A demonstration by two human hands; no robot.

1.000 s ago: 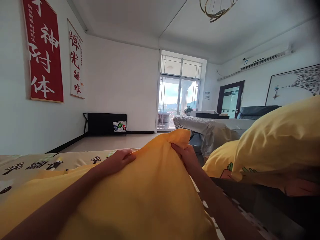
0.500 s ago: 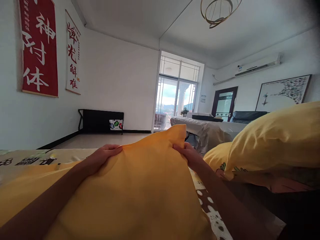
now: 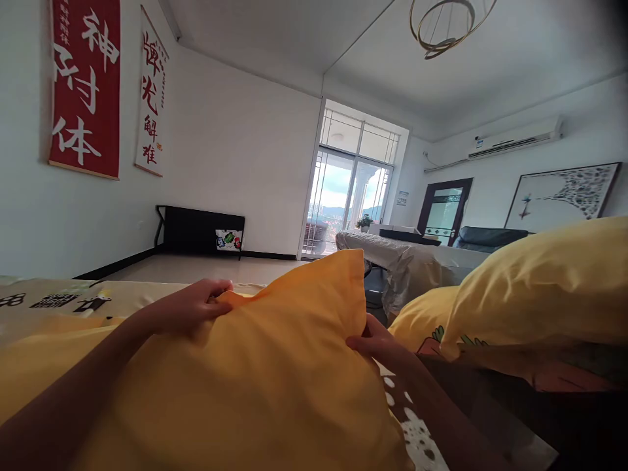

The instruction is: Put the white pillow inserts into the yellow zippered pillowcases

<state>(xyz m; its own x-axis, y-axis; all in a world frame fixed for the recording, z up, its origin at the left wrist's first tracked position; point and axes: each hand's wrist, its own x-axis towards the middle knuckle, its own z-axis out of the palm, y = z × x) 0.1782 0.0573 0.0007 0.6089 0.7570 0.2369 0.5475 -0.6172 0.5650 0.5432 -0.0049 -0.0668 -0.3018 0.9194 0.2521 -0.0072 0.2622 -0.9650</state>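
White wall behind; yellow cloth spans the foreground over a patterned sheet. Left hand pinches its upper edge; right hand, partly hidden, grips its side, farther below the corner than earlier. Cloth's lower end cut off.

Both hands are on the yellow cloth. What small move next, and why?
I'd probably ease the right hand gently away from the left hand: both grip the yellow cloth near its edges, and soft creases show between them, so a light outward pull might smooth it.
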